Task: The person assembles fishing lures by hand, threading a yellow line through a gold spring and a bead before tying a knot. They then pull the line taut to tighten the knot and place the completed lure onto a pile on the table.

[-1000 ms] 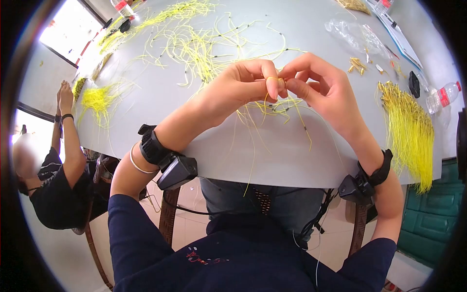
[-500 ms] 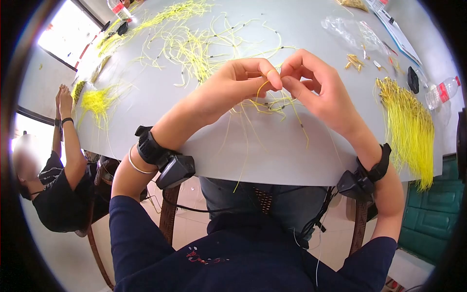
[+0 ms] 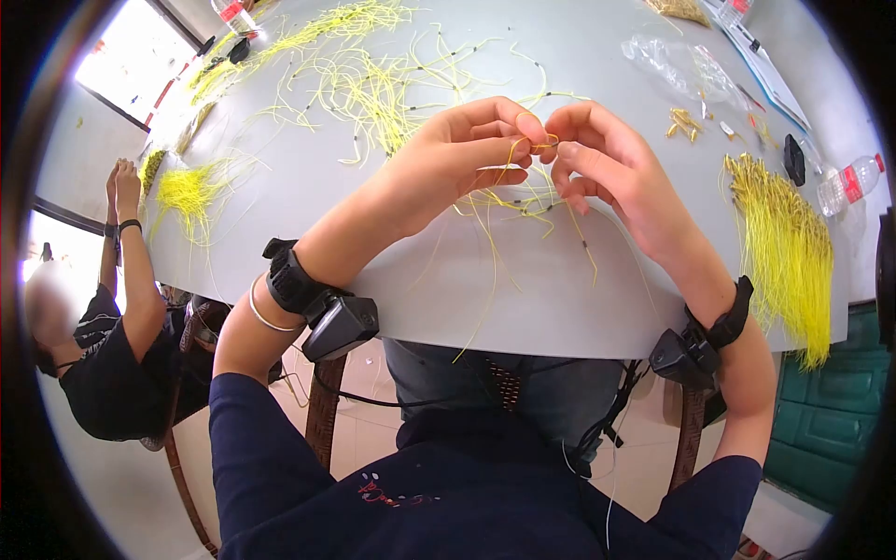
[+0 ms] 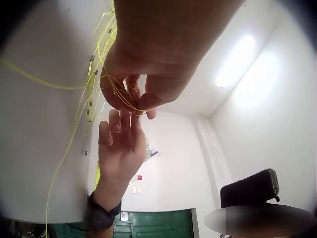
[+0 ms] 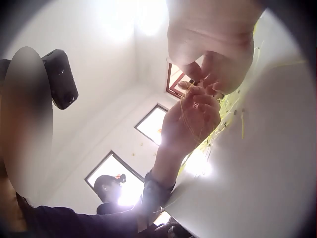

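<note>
Cord (image 3: 544, 146), thin, yellow, curled in small loop

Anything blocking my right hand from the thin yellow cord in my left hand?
Nothing visible stands between your right hand and the thin yellow cord in your left hand; they are right beside each other. Loose yellow strands with small dark pieces lie beyond, on the grey table.

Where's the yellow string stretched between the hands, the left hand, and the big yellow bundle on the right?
Yellow string (image 3: 544, 146): head view, on the stretch bridging the gap.
Left hand (image 3: 448, 161): head view, on its middle.
Yellow bundle (image 3: 789, 257): head view, partway down its strands.
</note>
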A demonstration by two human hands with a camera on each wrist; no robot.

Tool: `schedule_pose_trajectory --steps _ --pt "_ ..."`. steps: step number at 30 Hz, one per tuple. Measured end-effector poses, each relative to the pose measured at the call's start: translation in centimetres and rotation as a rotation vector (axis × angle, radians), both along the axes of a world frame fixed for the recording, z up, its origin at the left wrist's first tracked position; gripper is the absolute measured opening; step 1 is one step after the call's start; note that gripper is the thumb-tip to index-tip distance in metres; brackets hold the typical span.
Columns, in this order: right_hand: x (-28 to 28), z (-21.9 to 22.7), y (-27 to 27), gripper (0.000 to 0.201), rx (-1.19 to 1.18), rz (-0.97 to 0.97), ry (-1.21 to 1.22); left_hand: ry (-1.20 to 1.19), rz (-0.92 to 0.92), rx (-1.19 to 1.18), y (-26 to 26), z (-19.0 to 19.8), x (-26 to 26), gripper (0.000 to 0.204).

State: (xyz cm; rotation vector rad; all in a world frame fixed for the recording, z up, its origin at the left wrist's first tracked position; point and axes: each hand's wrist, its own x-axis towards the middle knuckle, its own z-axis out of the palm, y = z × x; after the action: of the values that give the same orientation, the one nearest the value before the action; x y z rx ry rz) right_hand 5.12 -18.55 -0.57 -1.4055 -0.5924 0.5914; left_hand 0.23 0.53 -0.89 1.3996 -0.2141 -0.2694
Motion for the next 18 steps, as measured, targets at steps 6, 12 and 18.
schedule_pose_trajectory --steps 6,12,18 --pt "0.5 -0.4 -0.3 0.016 -0.022 0.045 -0.079 0.007 -0.055 -0.013 0.2 -0.1 0.1 0.005" --pt "0.7 -0.3 -0.2 0.014 0.304 0.159 0.249 0.065 -0.011 -0.139 -0.2 0.3 -0.2 0.007" --pt "1.4 0.3 -1.2 0.016 0.565 0.319 0.301 0.136 -0.016 -0.261 0.0 0.3 0.0 0.013"
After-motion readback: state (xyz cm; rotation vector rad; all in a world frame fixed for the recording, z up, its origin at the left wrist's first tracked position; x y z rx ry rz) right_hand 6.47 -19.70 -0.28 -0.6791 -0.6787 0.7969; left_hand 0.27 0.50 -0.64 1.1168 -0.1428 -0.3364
